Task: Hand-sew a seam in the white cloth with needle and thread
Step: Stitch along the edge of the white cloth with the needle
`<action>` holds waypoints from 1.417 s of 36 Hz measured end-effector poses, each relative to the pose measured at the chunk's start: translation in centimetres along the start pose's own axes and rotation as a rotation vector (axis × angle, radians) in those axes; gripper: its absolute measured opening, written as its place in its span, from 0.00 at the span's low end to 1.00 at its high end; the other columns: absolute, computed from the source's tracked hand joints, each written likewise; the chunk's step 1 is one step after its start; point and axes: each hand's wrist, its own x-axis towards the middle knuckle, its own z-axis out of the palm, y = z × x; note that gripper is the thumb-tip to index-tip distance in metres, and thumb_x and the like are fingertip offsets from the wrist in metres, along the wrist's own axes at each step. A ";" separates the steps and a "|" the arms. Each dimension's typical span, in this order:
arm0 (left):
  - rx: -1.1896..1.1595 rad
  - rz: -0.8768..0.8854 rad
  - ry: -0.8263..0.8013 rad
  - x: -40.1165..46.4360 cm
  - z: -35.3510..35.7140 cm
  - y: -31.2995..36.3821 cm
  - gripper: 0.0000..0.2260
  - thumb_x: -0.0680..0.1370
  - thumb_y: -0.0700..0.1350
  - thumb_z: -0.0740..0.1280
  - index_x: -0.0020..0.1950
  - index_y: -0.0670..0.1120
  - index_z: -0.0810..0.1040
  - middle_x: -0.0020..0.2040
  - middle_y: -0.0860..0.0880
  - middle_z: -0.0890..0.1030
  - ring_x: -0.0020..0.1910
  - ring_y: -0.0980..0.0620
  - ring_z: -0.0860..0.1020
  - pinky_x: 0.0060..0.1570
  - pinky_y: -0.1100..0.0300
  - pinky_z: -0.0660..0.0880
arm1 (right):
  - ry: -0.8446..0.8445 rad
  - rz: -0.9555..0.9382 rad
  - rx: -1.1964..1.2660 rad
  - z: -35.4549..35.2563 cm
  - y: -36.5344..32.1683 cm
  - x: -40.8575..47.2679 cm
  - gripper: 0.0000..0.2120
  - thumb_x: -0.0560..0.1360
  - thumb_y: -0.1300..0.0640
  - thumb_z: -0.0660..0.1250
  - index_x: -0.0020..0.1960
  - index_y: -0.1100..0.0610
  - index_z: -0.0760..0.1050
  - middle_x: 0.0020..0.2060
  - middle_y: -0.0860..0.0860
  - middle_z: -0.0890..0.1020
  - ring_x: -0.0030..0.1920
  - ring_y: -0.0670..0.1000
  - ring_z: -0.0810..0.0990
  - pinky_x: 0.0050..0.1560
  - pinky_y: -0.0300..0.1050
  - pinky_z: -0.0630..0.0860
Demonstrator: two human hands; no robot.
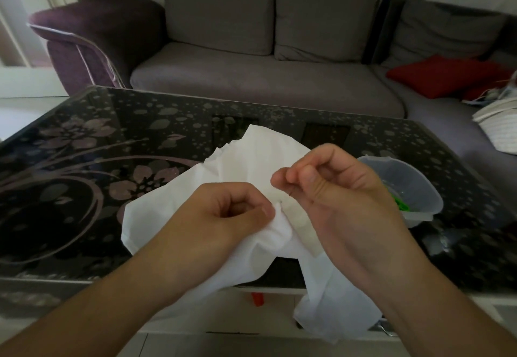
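- One view only, the head camera, looking forward and down over the counter (84, 161).
- White cloth (251, 166): bunched at the centre of the frame, its far part lying on the counter toward 12 o'clock, its near part hanging over the counter's front edge toward 5 o'clock.
- Left hand (232, 211): fingers curled, thumb and forefinger pinching a fold of the cloth at its 3 o'clock side, holding the work steady.
- Right hand (330, 189): fingers curled, thumb and forefinger pressed together on a thin dark sliver, apparently the needle (289, 195), just beside the pinched fold.
- Step in hand, as judged: a stitch mid-seam, the needle either about to enter the fold or just drawn out; which of the two cannot be told.
- Next move, as judged: calls for the fold kept taut by the left hand while the right hand guides the point in close to the last stitch, then pulls the thread through without puckering.
- Hard to make out: the thread is not discernible against the white cloth; no finished stitches can be seen; most of the needle is covered by the fingers.
- Plastic container (419, 189) at 3 o'clock of the right hand, partly hidden behind it, holds something green, unidentifiable.
- Sofa (265, 77) beyond the counter at 12 o'clock.
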 end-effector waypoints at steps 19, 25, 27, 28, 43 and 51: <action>0.033 -0.028 0.086 0.0 -0.3 0.2 0.08 0.80 0.49 0.70 0.43 0.52 0.87 0.42 0.53 0.86 0.45 0.56 0.83 0.49 0.59 0.73 | 0.010 0.068 -0.662 -1.0 -1.7 0.6 0.06 0.82 0.55 0.64 0.48 0.48 0.77 0.27 0.48 0.75 0.29 0.44 0.70 0.31 0.36 0.70; 0.044 -0.008 0.131 0.1 -0.4 0.1 0.09 0.80 0.48 0.69 0.43 0.52 0.87 0.41 0.54 0.86 0.46 0.55 0.83 0.49 0.59 0.73 | -0.072 0.011 -1.051 -0.8 -1.5 0.4 0.06 0.76 0.48 0.74 0.43 0.43 0.78 0.25 0.43 0.73 0.27 0.41 0.71 0.32 0.33 0.76; 0.051 0.003 0.141 0.1 -0.3 0.0 0.08 0.80 0.48 0.69 0.43 0.51 0.87 0.40 0.54 0.86 0.45 0.55 0.83 0.49 0.59 0.73 | -0.076 0.020 -1.096 -0.8 -1.3 0.5 0.06 0.76 0.47 0.74 0.41 0.43 0.80 0.25 0.42 0.73 0.27 0.41 0.72 0.29 0.29 0.72; 0.060 0.006 0.146 0.2 -0.3 0.0 0.08 0.80 0.48 0.70 0.43 0.51 0.87 0.40 0.54 0.86 0.44 0.56 0.83 0.48 0.60 0.72 | -0.075 0.010 -1.091 -0.8 -1.3 0.5 0.07 0.76 0.48 0.74 0.40 0.44 0.80 0.24 0.42 0.73 0.27 0.41 0.72 0.29 0.28 0.70; 0.137 0.080 0.084 -0.3 0.0 0.5 0.09 0.80 0.55 0.66 0.60 0.65 0.79 0.29 0.52 0.74 0.31 0.58 0.73 0.31 0.70 0.69 | 0.166 -0.079 -0.630 -0.8 -1.5 0.6 0.05 0.75 0.54 0.75 0.42 0.45 0.84 0.31 0.59 0.76 0.30 0.50 0.70 0.38 0.45 0.77; 0.280 0.159 0.093 -0.1 0.6 0.4 0.06 0.79 0.55 0.68 0.49 0.59 0.85 0.31 0.61 0.77 0.36 0.62 0.77 0.36 0.77 0.69 | 0.238 -0.106 -0.562 -1.0 -1.8 0.5 0.05 0.75 0.56 0.74 0.42 0.47 0.84 0.29 0.56 0.76 0.29 0.49 0.70 0.38 0.45 0.76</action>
